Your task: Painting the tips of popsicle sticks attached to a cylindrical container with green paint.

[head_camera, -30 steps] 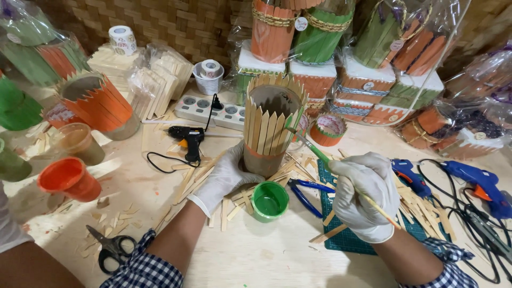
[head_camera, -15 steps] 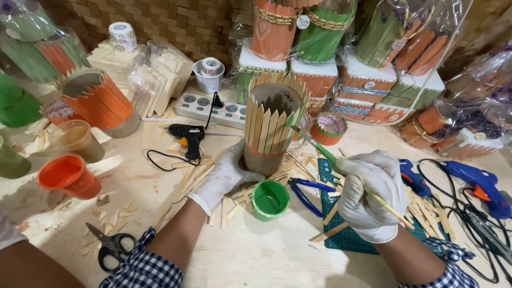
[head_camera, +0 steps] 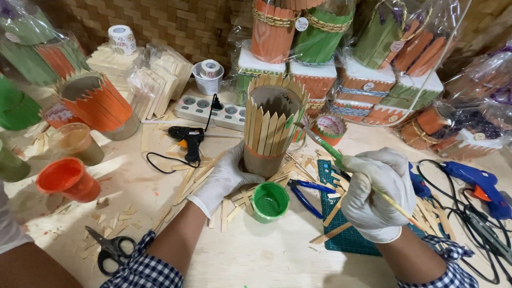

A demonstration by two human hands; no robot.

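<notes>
The stick holder (head_camera: 272, 125), a tube faced with pointed bare wooden sticks, stands upright at the centre of the frame. The left hand (head_camera: 224, 178), gloved, is curled about its base from the left, steadying it. The right hand (head_camera: 376, 192), also gloved, is closed around a thin brush (head_camera: 341, 157) whose green-tipped end touches the holder's right side near the rim.

The small green paint cup (head_camera: 270, 201) sits open just below the holder, between the two forearms; a careless swing of either wrist could tip it and flood the table (head_camera: 266, 256) and the loose sticks (head_camera: 234, 205) lying around it. The holder is gripped only low down, so brush pressure near the top could rock it. Wet paint could also smear onto the left glove if it slides up.

Blue pliers (head_camera: 304, 189) and more sticks lie on the green cutting mat (head_camera: 352, 237) right under the right hand, crowding its reach to the cup. A black glue gun (head_camera: 186, 137) and its cord lie at centre left, near a white power strip (head_camera: 213, 109). An orange paint cup (head_camera: 66, 178) stands at left, scissors (head_camera: 109, 248) at lower left, a blue glue gun (head_camera: 474, 181) at right, and wrapped finished holders fill the top of the frame
</notes>
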